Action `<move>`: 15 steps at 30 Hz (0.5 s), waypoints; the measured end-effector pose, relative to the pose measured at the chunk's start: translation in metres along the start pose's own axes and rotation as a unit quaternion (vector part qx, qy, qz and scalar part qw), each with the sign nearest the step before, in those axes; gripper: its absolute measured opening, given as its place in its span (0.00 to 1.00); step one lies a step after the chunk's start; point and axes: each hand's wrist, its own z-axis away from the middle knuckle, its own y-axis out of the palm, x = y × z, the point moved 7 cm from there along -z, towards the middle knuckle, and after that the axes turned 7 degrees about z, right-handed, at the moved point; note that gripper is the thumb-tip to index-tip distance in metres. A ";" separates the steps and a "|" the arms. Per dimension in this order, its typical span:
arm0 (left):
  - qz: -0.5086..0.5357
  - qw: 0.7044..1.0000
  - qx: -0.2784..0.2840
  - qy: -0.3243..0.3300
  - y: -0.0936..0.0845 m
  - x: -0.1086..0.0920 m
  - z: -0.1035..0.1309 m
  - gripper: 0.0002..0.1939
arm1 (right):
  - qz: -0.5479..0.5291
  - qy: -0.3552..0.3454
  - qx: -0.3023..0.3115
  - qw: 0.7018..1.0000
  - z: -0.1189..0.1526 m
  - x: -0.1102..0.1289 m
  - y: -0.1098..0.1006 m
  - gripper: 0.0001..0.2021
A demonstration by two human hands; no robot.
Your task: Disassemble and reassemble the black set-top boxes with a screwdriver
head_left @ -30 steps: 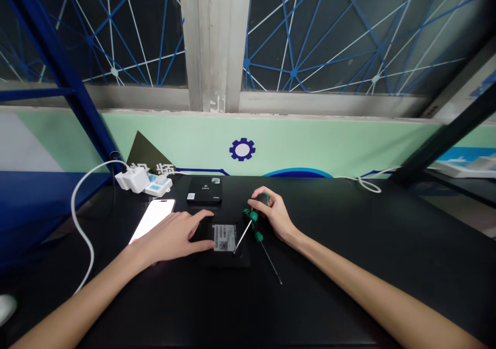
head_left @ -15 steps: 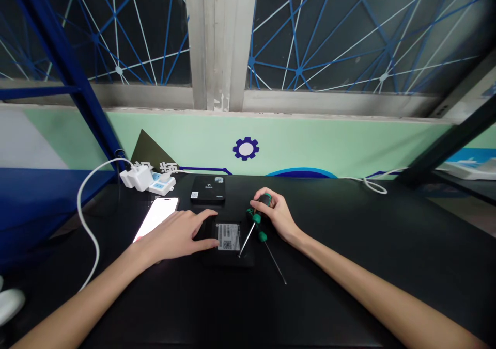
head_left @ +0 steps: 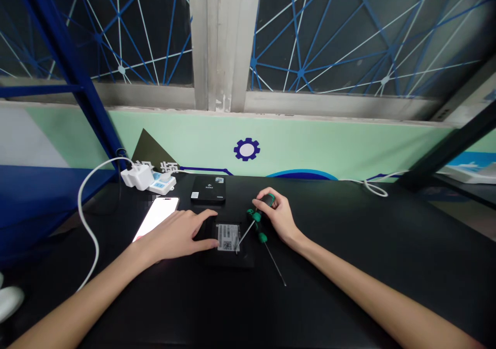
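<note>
A flat black box (head_left: 248, 260) lies on the dark table, its white printed label (head_left: 228, 236) facing up. My left hand (head_left: 176, 235) grips the box's left side, forefinger near the far edge and thumb beside the label. In my right hand (head_left: 278, 212) is a screwdriver with a green and black handle (head_left: 268, 200), its fingers closed round the handle. The shaft slants down to the left, and its tip is over the label's lower right corner; contact is unclear. A second green-handled screwdriver (head_left: 263, 237) lies below it, partly hidden.
Another black box (head_left: 208, 189) sits farther back. A phone with a lit screen (head_left: 157, 216) is left of it, partly under my left forearm. White plugs and a power strip (head_left: 160, 183) with a looping white cable (head_left: 83, 209) stand back left. A thin cable (head_left: 374, 188) lies back right.
The screwdriver's tip has shifted slightly left and up, from the box's surface below the label onto the label's corner. My left hand stays in place.
</note>
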 end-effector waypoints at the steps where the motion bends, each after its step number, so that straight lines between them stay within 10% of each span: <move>1: 0.002 1.000 0.002 -0.001 0.000 0.000 0.000 0.36 | 0.000 0.000 -0.007 1.000 0.000 0.000 -0.001 0.17; 15: -0.001 1.000 0.005 -0.009 -0.002 -0.001 0.001 0.35 | -0.020 -0.007 0.029 0.999 0.003 0.003 0.003 0.16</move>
